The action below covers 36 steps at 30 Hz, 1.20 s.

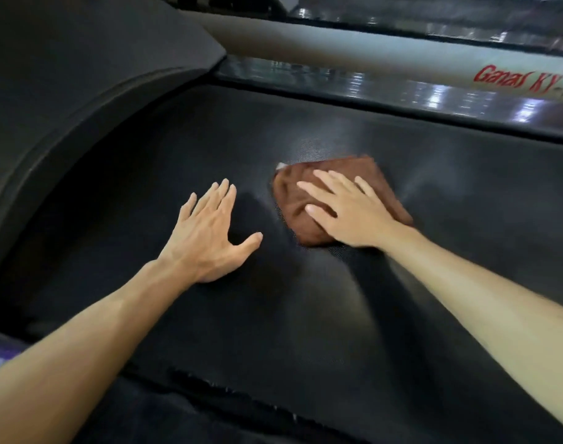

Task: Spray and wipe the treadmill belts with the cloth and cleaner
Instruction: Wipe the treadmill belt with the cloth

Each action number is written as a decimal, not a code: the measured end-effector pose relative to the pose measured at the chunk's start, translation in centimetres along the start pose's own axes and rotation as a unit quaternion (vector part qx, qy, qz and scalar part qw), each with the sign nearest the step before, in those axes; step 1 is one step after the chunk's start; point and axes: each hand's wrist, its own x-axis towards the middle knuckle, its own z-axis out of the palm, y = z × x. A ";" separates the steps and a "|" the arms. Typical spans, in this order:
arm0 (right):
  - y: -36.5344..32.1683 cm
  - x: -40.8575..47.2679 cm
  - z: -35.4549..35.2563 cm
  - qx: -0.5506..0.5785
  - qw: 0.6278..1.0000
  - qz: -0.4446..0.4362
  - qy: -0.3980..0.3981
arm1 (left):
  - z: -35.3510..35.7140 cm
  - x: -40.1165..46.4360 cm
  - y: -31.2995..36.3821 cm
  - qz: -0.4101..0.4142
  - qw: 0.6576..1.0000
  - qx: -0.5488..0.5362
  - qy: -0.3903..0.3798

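Now my right hand (347, 213) presses flat, fingers straight, on the brown cloth (309, 200); my left hand (209, 232) rests open on the belt (305, 315) beside it.

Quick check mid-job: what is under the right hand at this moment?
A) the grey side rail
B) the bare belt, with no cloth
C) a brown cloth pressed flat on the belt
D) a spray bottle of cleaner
C: the right hand lies with straight fingers on the brown cloth, which lies flat on the black belt; the left hand rests open on the bare belt beside it.
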 end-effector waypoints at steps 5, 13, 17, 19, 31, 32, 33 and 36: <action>-0.9 5.8 -0.8 0.002 0.990 0.141 -0.012 | 0.0 -1.7 -1.3 0.001 1.000 -0.018 0.005; -1.6 -9.5 0.1 0.002 1.000 -0.002 -0.016 | -0.2 -1.9 -2.2 -0.006 0.998 -0.041 0.038; 0.8 -2.7 -0.9 0.002 0.987 0.159 -0.003 | 0.4 -1.0 -0.4 0.025 0.999 -0.034 0.031; -0.8 -3.3 -0.4 0.007 0.991 0.136 0.003 | 0.6 0.0 1.2 0.037 0.998 -0.040 0.032; 4.4 -13.7 -1.0 0.004 0.963 0.267 0.031 | 4.4 4.2 12.7 0.149 0.987 -0.049 -0.019; 2.9 -15.2 -0.7 0.001 0.972 0.232 0.034 | 4.9 4.4 12.9 0.153 0.987 -0.044 -0.016; 1.1 -17.7 -0.2 -0.004 0.980 0.194 0.031 | 5.3 4.4 12.9 0.162 0.986 -0.031 -0.004; -1.9 -26.1 0.2 0.001 0.990 0.144 0.012 | 6.1 4.2 12.4 0.165 0.986 -0.001 0.018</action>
